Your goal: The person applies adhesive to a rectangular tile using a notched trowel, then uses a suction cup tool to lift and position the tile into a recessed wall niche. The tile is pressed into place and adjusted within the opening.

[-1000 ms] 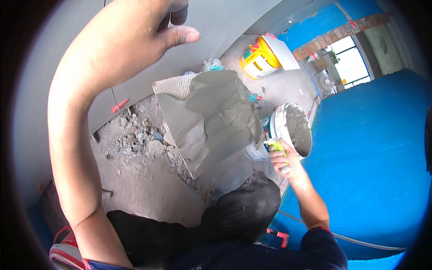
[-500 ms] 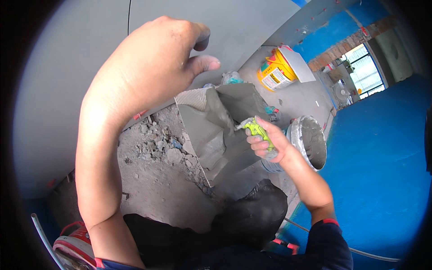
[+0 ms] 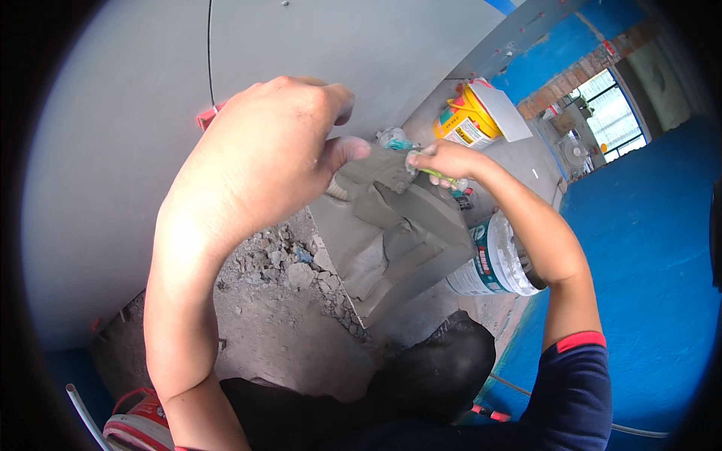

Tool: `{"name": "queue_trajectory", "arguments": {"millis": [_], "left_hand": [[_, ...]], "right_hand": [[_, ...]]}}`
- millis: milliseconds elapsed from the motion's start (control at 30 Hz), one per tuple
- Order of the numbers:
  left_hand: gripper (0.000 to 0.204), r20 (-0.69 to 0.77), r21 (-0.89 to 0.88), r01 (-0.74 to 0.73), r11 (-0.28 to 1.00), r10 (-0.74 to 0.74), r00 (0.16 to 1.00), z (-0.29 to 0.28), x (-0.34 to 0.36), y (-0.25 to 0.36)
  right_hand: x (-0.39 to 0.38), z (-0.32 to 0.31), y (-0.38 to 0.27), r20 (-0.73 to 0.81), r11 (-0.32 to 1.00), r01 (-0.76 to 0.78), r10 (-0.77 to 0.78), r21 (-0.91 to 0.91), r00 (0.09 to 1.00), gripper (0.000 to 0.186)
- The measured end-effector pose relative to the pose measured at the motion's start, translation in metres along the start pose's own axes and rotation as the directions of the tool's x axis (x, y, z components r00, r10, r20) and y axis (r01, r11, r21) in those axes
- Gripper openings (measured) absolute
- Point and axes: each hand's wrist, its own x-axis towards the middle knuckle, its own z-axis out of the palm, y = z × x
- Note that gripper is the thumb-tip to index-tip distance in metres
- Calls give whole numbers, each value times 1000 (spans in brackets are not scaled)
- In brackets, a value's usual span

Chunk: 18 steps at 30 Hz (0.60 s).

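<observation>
My right hand (image 3: 445, 164) is closed round the yellow-green handle (image 3: 435, 175) of a trowel at the far edge of a tile (image 3: 353, 282). Thick grey mortar (image 3: 383, 207) covers much of the tile in uneven ridges and folds. The trowel's blade is smeared with mortar and hard to tell from it. My left hand (image 3: 274, 146) is raised close to the camera, left of the tile. Its thumb and bent index finger stand apart with nothing seen between them; the other fingers are hidden.
A white bucket (image 3: 485, 267) stands right of the tile, a yellow bucket (image 3: 466, 120) beyond it. Rubble (image 3: 289, 263) lies on the floor to the left. Large grey panels (image 3: 135, 143) line the left wall, a red clip (image 3: 209, 116) at their seam. A blue wall (image 3: 639, 263) rises right.
My right hand has moved up and away with the trowel, from the tile's right side to its far edge. The left hand sits slightly lower in view, still in the same pose.
</observation>
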Motion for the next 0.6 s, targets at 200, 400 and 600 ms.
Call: {"name": "queue_trajectory", "arguments": {"millis": [200,400,600], "left_hand": [[29,-12,-42,10,999,-11,1000,-7,-3,-5],[32,8,-89,65,994,-65,998,0,-5,-6],[33,6,6,52,999,-53,999,18,3,-14]], "right_hand": [[42,-4,55,-402,892,-143,-46,-428,915,60],[-50,-52,125,-479,957,-150,256,249,839,59],[-246,-88,215,-489,902,-224,394,370,778,39]]}}
